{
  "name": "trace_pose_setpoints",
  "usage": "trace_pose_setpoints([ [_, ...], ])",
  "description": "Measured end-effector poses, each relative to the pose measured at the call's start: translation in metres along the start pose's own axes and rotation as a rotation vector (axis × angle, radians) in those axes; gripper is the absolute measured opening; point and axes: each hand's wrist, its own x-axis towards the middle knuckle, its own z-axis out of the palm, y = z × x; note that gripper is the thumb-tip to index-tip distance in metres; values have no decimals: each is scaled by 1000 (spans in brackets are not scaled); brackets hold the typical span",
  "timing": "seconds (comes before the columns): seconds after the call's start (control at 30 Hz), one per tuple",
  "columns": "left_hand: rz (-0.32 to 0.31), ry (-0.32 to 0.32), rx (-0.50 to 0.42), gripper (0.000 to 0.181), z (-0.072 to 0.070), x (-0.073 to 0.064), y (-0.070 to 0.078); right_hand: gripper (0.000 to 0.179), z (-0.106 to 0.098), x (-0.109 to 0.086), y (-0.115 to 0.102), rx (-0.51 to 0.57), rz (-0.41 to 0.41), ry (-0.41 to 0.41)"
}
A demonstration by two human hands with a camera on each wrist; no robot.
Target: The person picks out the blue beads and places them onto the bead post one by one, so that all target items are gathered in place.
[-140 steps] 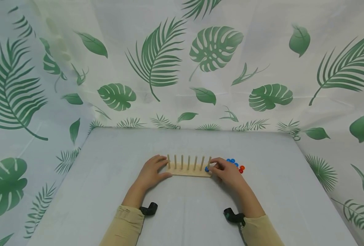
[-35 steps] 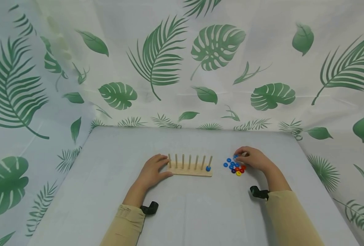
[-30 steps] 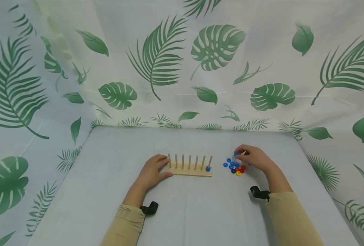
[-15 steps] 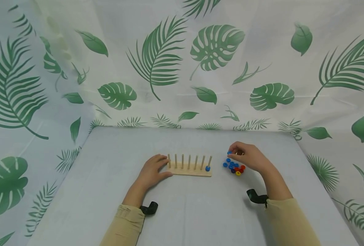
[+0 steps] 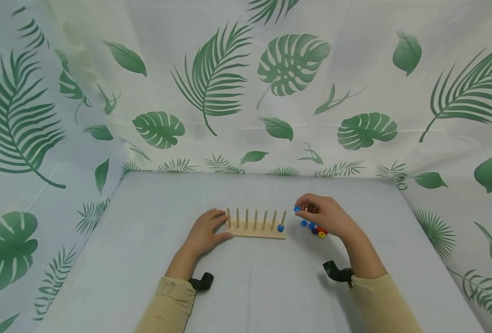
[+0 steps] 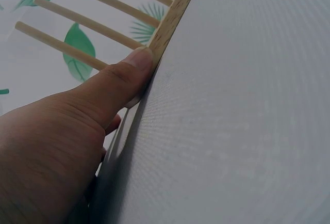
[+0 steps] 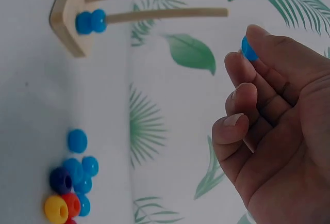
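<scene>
A wooden peg board with a row of upright pegs stands on the table. My left hand holds its left end, the thumb against the front edge in the left wrist view and the fingers round the far side, partly hidden. Blue beads sit low on the rightmost peg, two of them in the right wrist view. My right hand pinches another blue bead between thumb and index finger. It is in the air to the right of that peg, apart from the board.
To the right of the board lies a loose group of blue beads, with a dark blue bead, a yellow bead and red ones. My right hand partly covers them in the head view. A leaf-print cloth rises behind the table.
My right hand left the end peg, went to the bead pile and pinched a blue bead there. Since then it has lifted that bead and moved left towards the board. My left hand stays put.
</scene>
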Motion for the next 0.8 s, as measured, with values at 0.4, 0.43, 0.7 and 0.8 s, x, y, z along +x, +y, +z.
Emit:
trace_pose_setpoints([
  [0.4,-5,-9,8,66,2,1,-3,17,15,5,-11,91,-6,18],
  [0.43,-6,-9,10,66,2,1,-3,17,17,5,-11,102,-3,24],
  [0.7,2,6,1,65,2,1,-3,22,27,6,-10,243,45,59],
  [0.8,-2,1,-5,66,2,1,-4,21,31,6,-10,274,47,68],
])
